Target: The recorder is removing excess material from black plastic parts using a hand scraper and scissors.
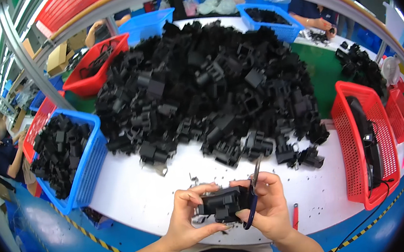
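A black moulded plastic part [219, 205] with boxy sections is held level above the near edge of the white table. My left hand [183, 222] is closed round its left end, thumb below and fingers above. At the other end, my right hand [273, 211] steadies the part and also grips a pair of scissors [253, 189]. The dark handle loop hangs by the right thumb, and the blades point up and away. How the right fingers sit in the handles is partly hidden.
A large heap of black plastic parts [197, 82] covers the table's middle and back. A filled blue basket [84, 163] stands left, a red basket [388, 155] with dark items right. Near my right wrist lies a red-handled tool [296, 216]. Co-workers sit across and at left.
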A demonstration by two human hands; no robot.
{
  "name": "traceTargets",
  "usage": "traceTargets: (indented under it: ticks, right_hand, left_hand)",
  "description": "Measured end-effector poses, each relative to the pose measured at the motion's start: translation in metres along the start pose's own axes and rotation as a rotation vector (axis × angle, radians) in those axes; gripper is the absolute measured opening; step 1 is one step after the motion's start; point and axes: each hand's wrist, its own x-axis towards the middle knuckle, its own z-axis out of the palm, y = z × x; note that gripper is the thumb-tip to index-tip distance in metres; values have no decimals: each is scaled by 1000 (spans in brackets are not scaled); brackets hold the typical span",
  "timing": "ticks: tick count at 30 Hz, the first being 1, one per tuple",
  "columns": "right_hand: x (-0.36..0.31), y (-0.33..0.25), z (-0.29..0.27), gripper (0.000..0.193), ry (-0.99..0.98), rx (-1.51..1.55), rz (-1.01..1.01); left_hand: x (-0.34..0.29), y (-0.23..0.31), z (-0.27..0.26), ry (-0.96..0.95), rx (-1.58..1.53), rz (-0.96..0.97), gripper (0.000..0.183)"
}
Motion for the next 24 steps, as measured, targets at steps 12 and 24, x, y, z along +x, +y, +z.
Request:
traceTargets:
  ticks: [12, 24]
  right_hand:
    - [50, -3, -27, 47, -259, -404, -196]
    - [41, -73, -23, 52, -152, -359, -194]
  left_hand:
    - [-50, 16, 20, -308, 484, -20, 25]
    - [17, -72, 171, -715, 717, 326, 59]
